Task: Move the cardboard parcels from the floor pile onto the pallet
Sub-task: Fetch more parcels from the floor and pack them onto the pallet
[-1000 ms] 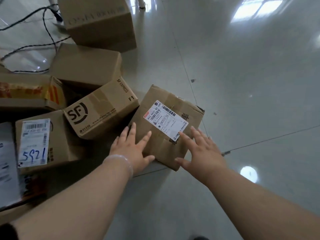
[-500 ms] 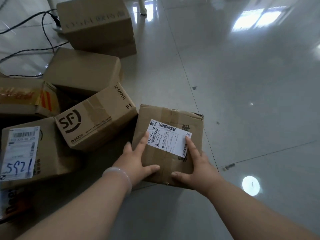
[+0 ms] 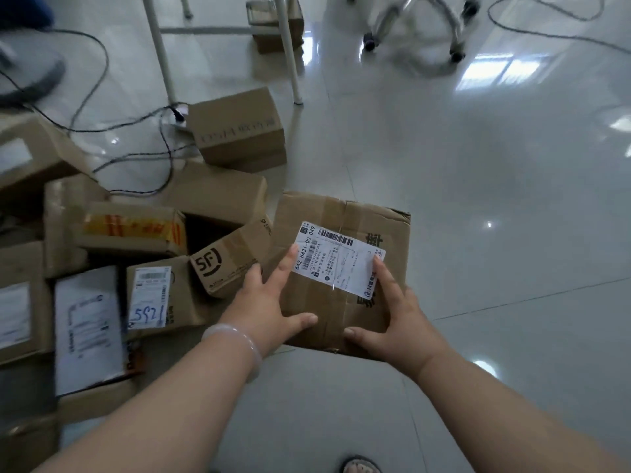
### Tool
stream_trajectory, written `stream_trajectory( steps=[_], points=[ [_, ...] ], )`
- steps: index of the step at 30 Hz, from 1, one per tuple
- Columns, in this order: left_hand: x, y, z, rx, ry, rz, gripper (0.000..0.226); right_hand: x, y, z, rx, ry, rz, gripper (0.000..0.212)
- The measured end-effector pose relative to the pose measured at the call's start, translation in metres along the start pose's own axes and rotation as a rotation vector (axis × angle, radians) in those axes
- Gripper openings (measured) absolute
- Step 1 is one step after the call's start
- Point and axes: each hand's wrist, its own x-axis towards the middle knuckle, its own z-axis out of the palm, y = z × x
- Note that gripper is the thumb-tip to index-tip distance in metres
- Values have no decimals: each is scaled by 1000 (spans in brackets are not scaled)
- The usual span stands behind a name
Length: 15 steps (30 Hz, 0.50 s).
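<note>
Parcel [image 3: 341,216] now higher and nearer; between left hand [image 3: 264,308] and right hand [image 3: 399,319]

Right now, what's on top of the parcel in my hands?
On the parcel: a white shipping label, plus fingers of the left hand and right hand. Its underside is hidden.

Brown cardboard parcel [image 3: 341,216], white label [image 3: 338,264] with black barcode print, black-logoed SF box [image 3: 235,264], yellow-and-red tape [image 3: 136,228], blue scrawl on a white slip [image 3: 150,297], glossy white floor [image 3: 495,186]

Matt cardboard parcel [image 3: 341,268], glossy paper label [image 3: 338,261]; gleaming tiled floor [image 3: 495,182]
</note>
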Motion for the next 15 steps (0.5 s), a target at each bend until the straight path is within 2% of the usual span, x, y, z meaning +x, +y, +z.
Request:
stream_trajectory(
  steps=[9, 15],
  points=[
    [-185, 97, -208, -127, 234, -23, 105, -134, -202, -160, -122, -15, -249, 116],
    [-352, 100, -304, -164, 462, -144, 104, -248, -333, -184, -153, -114, -471, 118]
  ],
)
